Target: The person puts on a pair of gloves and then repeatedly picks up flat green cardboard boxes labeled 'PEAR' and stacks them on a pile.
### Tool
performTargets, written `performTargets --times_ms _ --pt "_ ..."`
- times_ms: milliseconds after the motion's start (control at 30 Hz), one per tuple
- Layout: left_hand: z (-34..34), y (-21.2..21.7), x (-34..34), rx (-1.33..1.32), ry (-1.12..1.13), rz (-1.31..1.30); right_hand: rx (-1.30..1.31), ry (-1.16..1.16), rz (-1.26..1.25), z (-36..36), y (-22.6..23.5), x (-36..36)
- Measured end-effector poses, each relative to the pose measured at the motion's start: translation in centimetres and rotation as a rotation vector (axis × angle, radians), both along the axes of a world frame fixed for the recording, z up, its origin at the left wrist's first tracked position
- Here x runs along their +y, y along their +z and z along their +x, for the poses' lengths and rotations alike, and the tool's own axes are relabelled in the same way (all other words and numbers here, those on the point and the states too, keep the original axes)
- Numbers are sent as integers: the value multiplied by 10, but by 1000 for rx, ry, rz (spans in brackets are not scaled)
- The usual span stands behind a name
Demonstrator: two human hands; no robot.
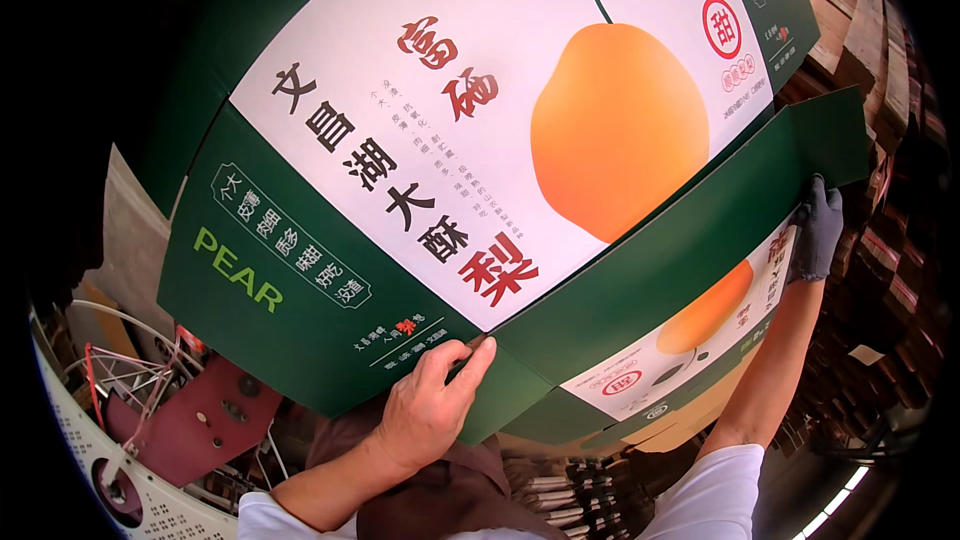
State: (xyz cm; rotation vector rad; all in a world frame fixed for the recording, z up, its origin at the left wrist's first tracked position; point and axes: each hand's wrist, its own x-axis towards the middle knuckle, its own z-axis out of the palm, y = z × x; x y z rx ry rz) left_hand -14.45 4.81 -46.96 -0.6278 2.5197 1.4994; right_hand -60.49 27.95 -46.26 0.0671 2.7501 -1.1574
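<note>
Green creased cardboard (500, 170), seemingly pinched, touches the left hand (425, 410).

The pear carton (480, 170) was of smooth printed cardboard with a soft satin sheen, its bare underside at four o'clock matt brown paperboard. At three o'clock a glove (818, 232) looked like matt knitted cloth. A sleeve (715, 490) at five and an apron (430, 495) at six were soft cloth. Toward eight, a maroon plate (205, 420) appeared to be painted metal.
</note>
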Motion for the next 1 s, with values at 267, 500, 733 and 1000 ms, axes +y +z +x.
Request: performTargets --times_ms 267,500,733,1000 --pt "0 -1 -3 -3 -1 42 -5 27 13 -3 -2 4" --pt "0 -3 -2 -15 -6 47 -5 22 9 -1 -3 0" --pt "0 -2 -3 -45 -8 70 -8 31 8 -3 -6 1" --pt "-3 3 -10 -62 -47 100 30 55 64 1 -3 2"
